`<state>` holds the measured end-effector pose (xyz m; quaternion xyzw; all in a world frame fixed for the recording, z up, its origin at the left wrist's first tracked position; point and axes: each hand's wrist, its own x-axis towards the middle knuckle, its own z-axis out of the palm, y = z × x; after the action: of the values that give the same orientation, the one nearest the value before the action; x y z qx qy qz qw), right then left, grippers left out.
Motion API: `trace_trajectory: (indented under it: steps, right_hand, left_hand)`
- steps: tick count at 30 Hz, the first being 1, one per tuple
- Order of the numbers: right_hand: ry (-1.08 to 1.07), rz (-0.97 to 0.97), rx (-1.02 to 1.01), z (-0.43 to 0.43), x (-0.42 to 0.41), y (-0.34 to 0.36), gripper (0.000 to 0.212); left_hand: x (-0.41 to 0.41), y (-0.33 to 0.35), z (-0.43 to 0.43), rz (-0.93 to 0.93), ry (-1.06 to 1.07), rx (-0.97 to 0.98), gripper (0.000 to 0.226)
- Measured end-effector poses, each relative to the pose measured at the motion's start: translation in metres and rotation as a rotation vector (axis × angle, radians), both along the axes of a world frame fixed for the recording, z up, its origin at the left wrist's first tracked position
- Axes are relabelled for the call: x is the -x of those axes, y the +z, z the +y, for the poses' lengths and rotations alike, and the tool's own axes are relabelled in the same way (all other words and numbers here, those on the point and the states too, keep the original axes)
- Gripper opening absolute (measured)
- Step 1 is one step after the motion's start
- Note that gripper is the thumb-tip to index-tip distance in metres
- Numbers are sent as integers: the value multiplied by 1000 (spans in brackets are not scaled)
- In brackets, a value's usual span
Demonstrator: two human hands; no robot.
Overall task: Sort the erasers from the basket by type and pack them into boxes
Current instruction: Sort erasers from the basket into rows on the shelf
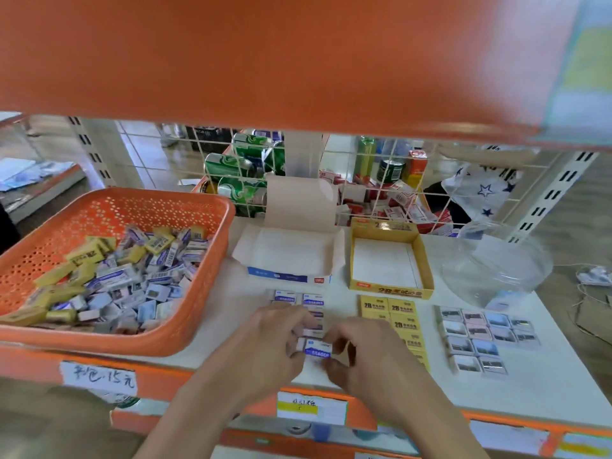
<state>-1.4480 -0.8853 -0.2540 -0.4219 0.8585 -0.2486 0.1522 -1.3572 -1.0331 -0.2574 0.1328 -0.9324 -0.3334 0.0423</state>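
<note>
An orange basket [212, 226] at the left holds several mixed yellow, blue-and-white and picture erasers. On the white shelf lie a column of blue-and-white erasers [299, 298], a block of yellow 2B erasers [389, 308] and a grid of picture erasers [483, 339]. My left hand [278, 339] and my right hand [357, 352] meet near the shelf's front edge and both pinch one blue-and-white eraser [318, 351]. Behind stand an open white-and-blue box [288, 276] and an open yellow box [425, 263], both with nothing inside.
A clear plastic container [496, 270] sits at the right. A wire grid [364, 180] backs the shelf, with green cans and red packs behind it. An orange shelf board [265, 61] hangs overhead. Price labels [99, 377] line the front edge.
</note>
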Motion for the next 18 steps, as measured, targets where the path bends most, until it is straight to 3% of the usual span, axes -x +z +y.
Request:
trace_trajectory:
  steps: [5,13,18]
  right_hand:
    - [46,-24,-174,-9,-10,5,19]
    - [-54,-35,-210,-15,-10,3,14]
    - [-63,-30,-197,-15,-10,0,16]
  left_hand:
    - [-13,9,-11,2,46,87,42]
    - [-12,6,-15,-69,30,159,32]
    - [-12,17,-13,7,29,159,27]
